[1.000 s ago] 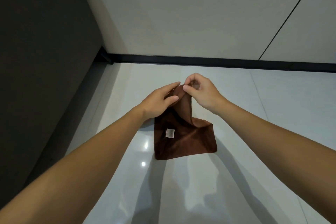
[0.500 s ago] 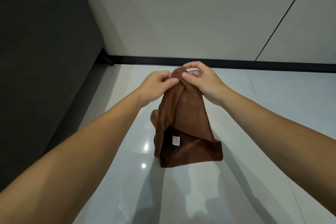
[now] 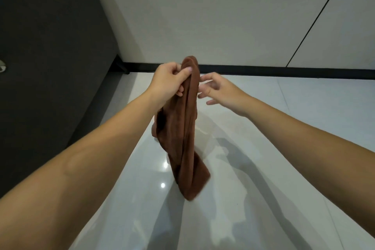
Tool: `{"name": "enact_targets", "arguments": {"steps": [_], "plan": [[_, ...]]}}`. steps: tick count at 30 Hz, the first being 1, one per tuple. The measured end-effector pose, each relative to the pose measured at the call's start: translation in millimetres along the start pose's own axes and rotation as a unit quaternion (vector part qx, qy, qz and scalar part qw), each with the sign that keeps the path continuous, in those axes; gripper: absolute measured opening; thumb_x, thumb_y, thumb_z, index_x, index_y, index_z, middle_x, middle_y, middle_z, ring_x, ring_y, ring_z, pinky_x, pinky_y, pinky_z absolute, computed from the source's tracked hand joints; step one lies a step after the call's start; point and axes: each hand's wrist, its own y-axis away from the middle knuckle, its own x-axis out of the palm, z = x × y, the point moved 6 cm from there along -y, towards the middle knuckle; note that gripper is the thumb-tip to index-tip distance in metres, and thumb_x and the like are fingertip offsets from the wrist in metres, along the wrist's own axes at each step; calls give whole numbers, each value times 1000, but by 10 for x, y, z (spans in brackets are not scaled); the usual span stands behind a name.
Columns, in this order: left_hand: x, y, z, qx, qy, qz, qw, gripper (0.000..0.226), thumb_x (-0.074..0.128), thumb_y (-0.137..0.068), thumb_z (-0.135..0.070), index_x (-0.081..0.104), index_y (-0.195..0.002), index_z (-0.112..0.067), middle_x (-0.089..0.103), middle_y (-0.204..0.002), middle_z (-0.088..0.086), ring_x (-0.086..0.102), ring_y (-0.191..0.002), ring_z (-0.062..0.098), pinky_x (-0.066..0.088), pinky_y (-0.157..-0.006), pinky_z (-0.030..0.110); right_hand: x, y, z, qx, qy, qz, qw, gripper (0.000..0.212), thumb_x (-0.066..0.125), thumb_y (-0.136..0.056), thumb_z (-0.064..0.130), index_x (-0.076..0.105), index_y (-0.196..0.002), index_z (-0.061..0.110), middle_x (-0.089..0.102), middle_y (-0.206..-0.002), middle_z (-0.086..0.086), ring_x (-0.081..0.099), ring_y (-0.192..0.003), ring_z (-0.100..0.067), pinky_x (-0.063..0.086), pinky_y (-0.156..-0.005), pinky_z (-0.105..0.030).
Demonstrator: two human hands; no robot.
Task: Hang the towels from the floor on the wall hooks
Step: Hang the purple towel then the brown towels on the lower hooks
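A brown towel [image 3: 183,132] hangs in a long bunch above the glossy white floor, off the ground. My left hand [image 3: 169,82] grips it near its top, thumb and fingers curled round the cloth. My right hand [image 3: 218,89] is just to the right of the towel, fingers spread and relaxed, their tips close to the cloth but holding nothing. A small round metal fitting [image 3: 2,66] shows at the left edge on the dark wall; I cannot tell if it is a hook.
A dark grey wall [image 3: 50,46] runs along the left. A pale wall [image 3: 203,16] with a black skirting strip [image 3: 284,71] stands ahead. The white tiled floor [image 3: 263,138] spreads below and to the right.
The towel has been lifted fully off the floor and hangs straight. My right hand has let go of its top and opened; my left hand alone holds it.
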Motion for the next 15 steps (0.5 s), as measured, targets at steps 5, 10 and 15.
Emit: {"name": "enact_targets", "arguments": {"steps": [5, 10, 15], "plan": [[54, 39, -148, 12, 2, 12, 1000, 18, 64, -93, -24, 59, -83, -10, 60, -58, 1, 56, -44, 9, 52, -51, 23, 100, -11, 99, -35, -60, -37, 997, 20, 58, -97, 24, 62, -114, 14, 70, -102, 0, 68, -93, -9, 56, -77, -24], [-29, 64, -120, 5, 76, -11, 997, 18, 62, -93, -12, 53, -109, -11, 60, -80, 3, 65, -64, 10, 59, -68, 27, -45, 5, 152, -45, -81, -117, 989, 9, 58, -97, 23, 65, -98, 17, 71, -88, -6, 71, -78, -18, 58, -62, -33], [128, 180, -110, 28, 13, 20, 999, 21, 64, -92, -30, 56, -99, -11, 61, -87, -2, 63, -72, 10, 59, -68, 32, -224, -14, 235, -9, -185, -226, 957, 17, 63, -94, 25, 61, -88, 8, 69, -78, -7, 69, -64, -16, 55, -55, -27]]}}
